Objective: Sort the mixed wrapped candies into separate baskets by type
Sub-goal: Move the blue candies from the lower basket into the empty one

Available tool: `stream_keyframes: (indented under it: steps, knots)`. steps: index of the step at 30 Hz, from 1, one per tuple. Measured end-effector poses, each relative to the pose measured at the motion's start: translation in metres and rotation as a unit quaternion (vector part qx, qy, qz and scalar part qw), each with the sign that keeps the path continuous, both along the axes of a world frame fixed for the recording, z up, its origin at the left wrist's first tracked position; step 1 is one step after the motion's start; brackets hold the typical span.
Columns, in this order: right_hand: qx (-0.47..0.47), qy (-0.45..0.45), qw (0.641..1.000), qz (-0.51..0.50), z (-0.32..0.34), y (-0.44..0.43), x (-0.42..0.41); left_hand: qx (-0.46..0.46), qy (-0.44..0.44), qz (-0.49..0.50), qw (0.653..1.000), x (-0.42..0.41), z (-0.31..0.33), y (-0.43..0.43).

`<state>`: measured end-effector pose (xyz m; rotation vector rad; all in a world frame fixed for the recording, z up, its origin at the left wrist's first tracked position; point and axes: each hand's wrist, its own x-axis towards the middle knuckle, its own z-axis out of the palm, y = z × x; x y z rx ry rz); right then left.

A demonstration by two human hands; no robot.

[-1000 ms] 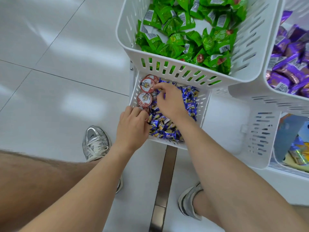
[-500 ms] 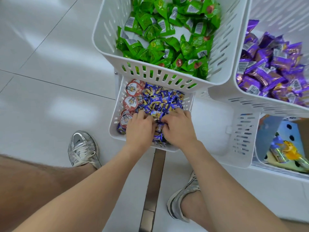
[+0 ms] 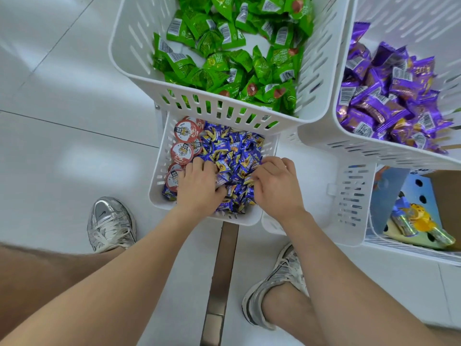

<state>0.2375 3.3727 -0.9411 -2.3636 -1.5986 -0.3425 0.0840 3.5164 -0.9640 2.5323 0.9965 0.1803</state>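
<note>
Single head cam, wide-angle, faces steeply down at floor [image 3: 50,96]. Lower basket [image 3: 157,186] sits close under lens, approx mid-frame.

Low basket [image 3: 159,176]: open from above over near half only. Green basket [image 3: 224,113] overhangs far end and blocks straight-down reach there. Left hand [image 3: 199,186] and right hand [image 3: 277,186] sit side by side in near half, narrow gap between. Cups [image 3: 184,131] line left wall. Purple basket [image 3: 361,151] crowds far right. Floor [image 3: 62,158] to left free. Clearance under overhang seems slim.
</note>
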Motion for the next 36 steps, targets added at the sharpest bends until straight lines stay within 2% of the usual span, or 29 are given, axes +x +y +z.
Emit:
stream_keyframes:
  steps: [2,5,9,14,18,20,24,27,31,34,36]
  knots:
    - [0.0,-0.012,1.0,-0.005,-0.003,-0.002,-0.004,-0.054,-0.079,0.035,0.995,-0.007,0.003,-0.002]
    - [0.017,0.025,1.0,0.007,-0.003,0.003,-0.016,-0.139,-0.174,0.085,0.971,-0.02,0.007,-0.004]
    - [0.022,0.103,0.994,-0.012,0.008,0.024,-0.042,-0.207,-0.195,0.08,0.955,-0.027,0.014,-0.007]
    - [-0.064,0.217,0.973,0.049,0.018,0.035,-0.061,-0.242,-0.226,0.134,0.934,-0.028,0.028,-0.002]
    - [-0.023,0.287,0.957,0.044,0.026,0.052,-0.057,-0.242,-0.229,0.119,0.935,-0.027,0.034,0.002]
    - [0.015,0.308,0.951,0.02,0.026,0.068,-0.055,-0.201,-0.237,0.115,0.944,-0.024,0.033,0.005]
    - [0.095,0.347,0.929,-0.084,0.019,0.106,-0.049,-0.081,-0.145,0.144,0.976,-0.033,0.024,0.016]
    - [0.129,0.365,0.915,-0.112,0.014,0.136,-0.051,-0.012,-0.076,0.065,0.995,-0.039,0.014,0.027]
    - [0.186,0.383,0.893,-0.145,0.005,0.165,-0.056,-0.029,-0.009,-0.006,1.0,-0.039,0.007,0.034]
    - [0.206,0.409,0.877,-0.144,-0.004,0.178,-0.054,-0.071,-0.005,-0.018,0.997,-0.043,0.005,0.03]
    - [0.202,0.402,0.884,-0.126,-0.005,0.183,-0.056,-0.084,-0.011,-0.014,0.996,-0.047,0.004,0.027]
